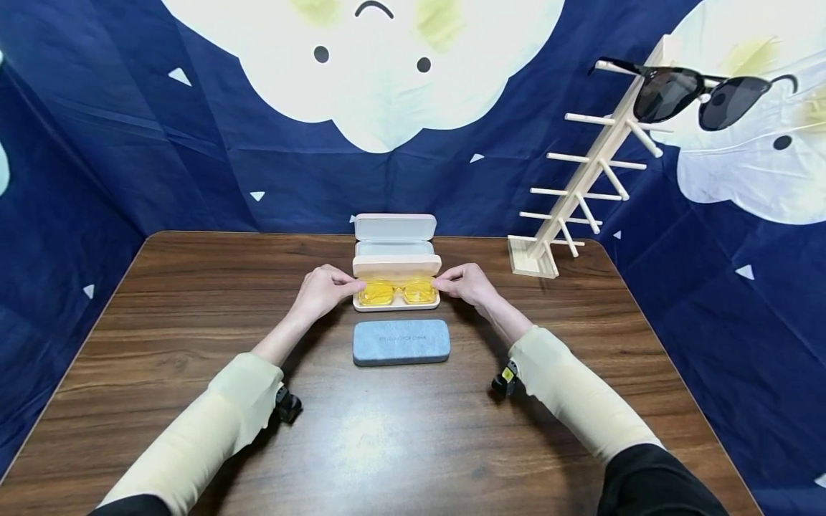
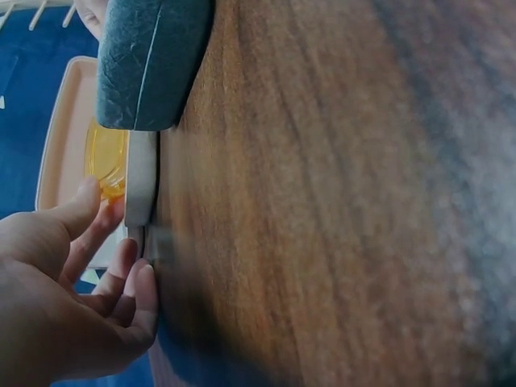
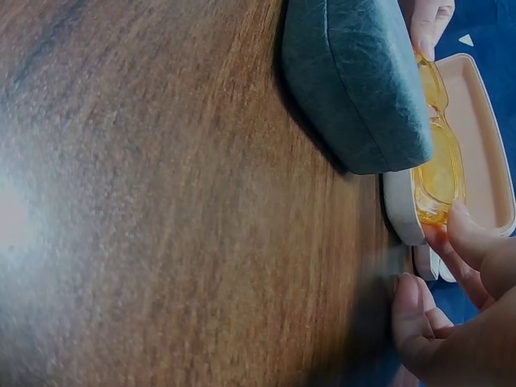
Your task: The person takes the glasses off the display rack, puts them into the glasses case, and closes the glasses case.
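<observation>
Yellow-lensed glasses (image 1: pixel 379 293) sit at an open pale pink glasses case (image 1: pixel 396 266), over its lower half. My left hand (image 1: pixel 325 292) pinches their left end between thumb and fingers. At the opposite end, my right hand (image 1: pixel 470 284) pinches the frame the same way. Both wrist views show thumb and finger on the yellow frame, left hand (image 2: pixel 72 282) and right hand (image 3: pixel 468 290) alike. Directly in front lies a closed blue glasses case (image 1: pixel 401 342), which hides part of the pink case in the wrist views.
Behind the pink case stands another open case with a pale lining (image 1: pixel 395 227). A wooden peg rack (image 1: pixel 600 154) rises at the back right, with black sunglasses (image 1: pixel 667 93) on its top pegs. Dark blue cloth (image 1: pixel 193 158) hangs behind the wooden table (image 1: pixel 193 315).
</observation>
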Motion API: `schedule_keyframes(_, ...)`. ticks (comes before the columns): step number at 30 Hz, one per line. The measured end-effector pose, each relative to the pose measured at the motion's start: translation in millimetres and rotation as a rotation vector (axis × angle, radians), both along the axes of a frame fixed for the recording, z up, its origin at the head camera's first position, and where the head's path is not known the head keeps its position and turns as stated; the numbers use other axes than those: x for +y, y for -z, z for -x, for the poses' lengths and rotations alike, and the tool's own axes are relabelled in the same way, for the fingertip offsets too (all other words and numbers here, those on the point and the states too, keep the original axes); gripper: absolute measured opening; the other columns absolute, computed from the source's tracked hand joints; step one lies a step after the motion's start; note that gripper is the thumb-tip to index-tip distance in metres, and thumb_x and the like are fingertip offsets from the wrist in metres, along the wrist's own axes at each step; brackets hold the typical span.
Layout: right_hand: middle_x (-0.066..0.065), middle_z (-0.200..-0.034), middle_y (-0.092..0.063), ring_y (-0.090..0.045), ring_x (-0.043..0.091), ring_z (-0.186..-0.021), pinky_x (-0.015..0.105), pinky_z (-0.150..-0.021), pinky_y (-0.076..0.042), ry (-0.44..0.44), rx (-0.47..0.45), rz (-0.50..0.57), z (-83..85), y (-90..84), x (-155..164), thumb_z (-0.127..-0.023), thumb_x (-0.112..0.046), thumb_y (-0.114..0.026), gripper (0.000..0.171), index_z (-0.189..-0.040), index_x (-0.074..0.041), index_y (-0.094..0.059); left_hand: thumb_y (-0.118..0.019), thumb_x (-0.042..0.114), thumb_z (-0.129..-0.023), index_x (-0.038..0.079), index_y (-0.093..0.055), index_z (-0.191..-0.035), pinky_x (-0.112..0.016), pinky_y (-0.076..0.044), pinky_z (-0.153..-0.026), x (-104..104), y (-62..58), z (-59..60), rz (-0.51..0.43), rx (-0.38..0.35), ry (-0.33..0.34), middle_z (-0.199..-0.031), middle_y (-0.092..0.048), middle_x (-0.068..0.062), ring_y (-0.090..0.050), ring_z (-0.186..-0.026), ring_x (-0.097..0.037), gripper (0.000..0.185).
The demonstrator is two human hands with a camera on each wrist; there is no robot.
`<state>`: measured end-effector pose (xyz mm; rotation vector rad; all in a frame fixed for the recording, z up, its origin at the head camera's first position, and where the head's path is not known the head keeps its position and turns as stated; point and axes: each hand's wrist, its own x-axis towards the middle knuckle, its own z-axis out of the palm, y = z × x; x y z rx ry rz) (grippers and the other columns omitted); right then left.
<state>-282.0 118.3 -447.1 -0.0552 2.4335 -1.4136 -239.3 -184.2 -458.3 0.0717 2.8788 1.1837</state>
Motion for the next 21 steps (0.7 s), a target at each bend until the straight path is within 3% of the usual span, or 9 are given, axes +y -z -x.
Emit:
schedule_keyframes(10,0.008,-0.097,-0.081,-0.063,0.003,-0.082,0.016,-0.078,-0.049,0.011,0.103,-0.085,-0.6,3.9,-2.1,-0.086,-0.016,-0.085,0.017,-0.097,-0.004,-0.082,-0.079,0.035,-0.090,0.007,-0.082,-0.103,-0.047,-0.052,-0.097,1.1,1.8,0.5,-0.010,0.020,-0.028,-0.115,-0.074,-0.017,-0.066,-0.114,-0.032,0.031)
schedule_keyframes(21,0.008,-0.103,-0.081,-0.069,0.020,-0.105,0.034,-0.104,-0.052,0.062,0.147,-0.156,-2.3,4.8,-6.7,-0.083,-0.018,-0.087,0.016,-0.093,-0.007,-0.083,-0.083,0.030,-0.087,0.008,-0.083,-0.102,-0.042,-0.051,-0.086,3.3,6.2,0.1,-0.010,0.080,-0.039,-0.108,-0.076,-0.016,-0.066,-0.101,-0.029,0.027)
